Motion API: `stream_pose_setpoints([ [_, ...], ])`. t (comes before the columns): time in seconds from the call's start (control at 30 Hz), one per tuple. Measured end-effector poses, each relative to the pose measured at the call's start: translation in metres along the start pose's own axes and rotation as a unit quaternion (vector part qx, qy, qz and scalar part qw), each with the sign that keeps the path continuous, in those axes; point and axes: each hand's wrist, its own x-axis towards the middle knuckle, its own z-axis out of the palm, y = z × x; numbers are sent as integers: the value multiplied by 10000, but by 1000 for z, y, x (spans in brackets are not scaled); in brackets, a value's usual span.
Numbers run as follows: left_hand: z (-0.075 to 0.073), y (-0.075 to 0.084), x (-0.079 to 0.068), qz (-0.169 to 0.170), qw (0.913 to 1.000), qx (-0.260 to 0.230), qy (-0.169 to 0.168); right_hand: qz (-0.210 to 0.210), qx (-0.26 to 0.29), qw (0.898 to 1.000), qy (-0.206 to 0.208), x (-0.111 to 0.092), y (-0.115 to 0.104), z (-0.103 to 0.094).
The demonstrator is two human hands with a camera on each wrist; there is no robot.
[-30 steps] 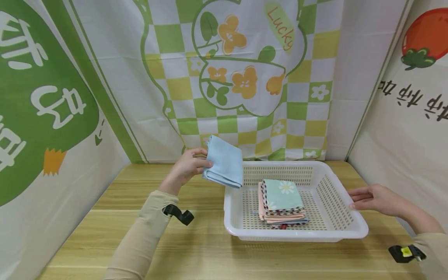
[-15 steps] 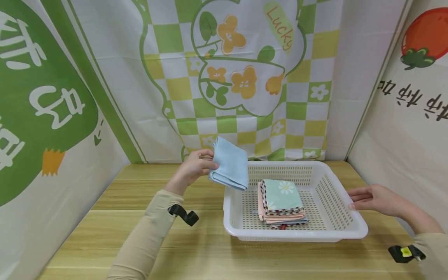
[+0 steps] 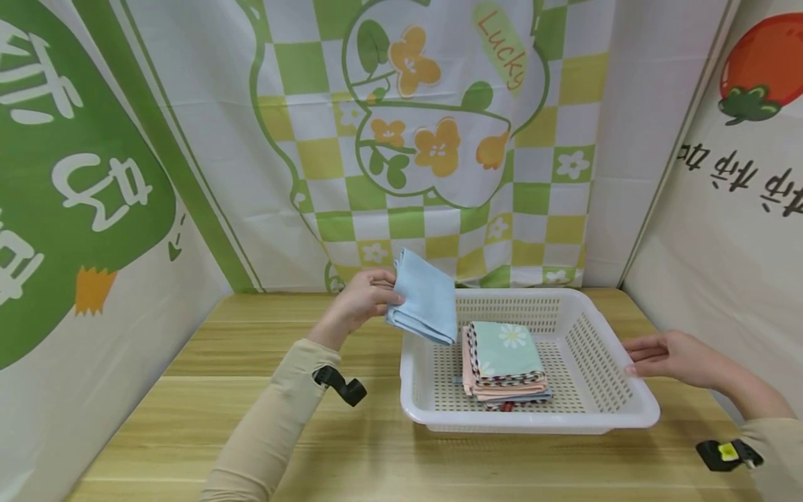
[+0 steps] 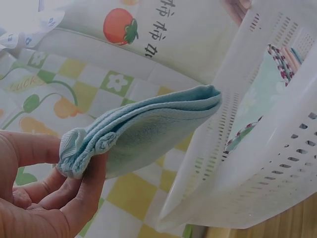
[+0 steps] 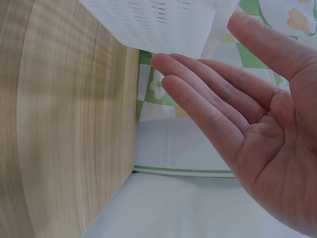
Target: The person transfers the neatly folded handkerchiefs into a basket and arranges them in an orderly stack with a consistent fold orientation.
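My left hand (image 3: 362, 303) pinches a folded light-blue towel (image 3: 425, 296) by its left edge, between thumb and fingers. The towel is tilted, raised over the left rim of a white plastic basket (image 3: 533, 420). In the left wrist view, the folded layers of the towel (image 4: 158, 116) show edge-on. Inside the basket lies a stack of folded towels, topped by a mint-green towel (image 3: 507, 352) with a white daisy and a checked border. My right hand (image 3: 677, 359) is at the basket's right side, its fingers extended and its thumb right at the rim (image 5: 225, 25).
The basket stands on a wooden table (image 3: 351, 446). Behind the table hangs a printed checked cloth (image 3: 408, 223), with printed panels on the left and right sides. Black wrist mounts (image 3: 339, 385) sit on both sleeves.
My left hand has moved to the right with the light-blue towel, bringing it further over the basket's left rim. The right hand and the basket stay where they were.
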Motion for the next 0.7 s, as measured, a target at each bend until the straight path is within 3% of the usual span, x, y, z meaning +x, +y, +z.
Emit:
stream_pose_setpoints([
  [0.27,9,0,3,16,9999,-31,-116,-26,-60,10000,36,0,1,0],
  [0.7,24,4,10,-244,9996,25,-140,-42,-125,9999,84,1,2,-1],
])
